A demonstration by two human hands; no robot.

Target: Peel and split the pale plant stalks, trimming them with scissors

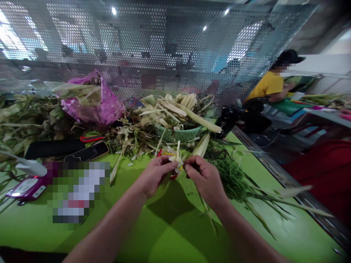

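Above the green table (131,233), my left hand (155,175) pinches a small bundle of pale dried husk (178,157) between thumb and fingers. One narrow strip of the bundle sticks upward. My right hand (207,177) is at the bundle's right side, its thumb and forefinger pinched together. Whatever those fingertips hold is too small to make out. Red and yellow bits show beside and under the bundle, partly hidden by my left fingers. Just beyond my hands, a green basket (178,135) carries a heap of dried husks (178,106).
Left of me lie a phone (91,151), a red-handled cutter (92,138) and a purple power strip (30,188). A pink bag (111,106) of husks stands behind. Green strands (233,179) spread rightward; a black camera (229,118) is beyond. Another person (267,84) sits far right.
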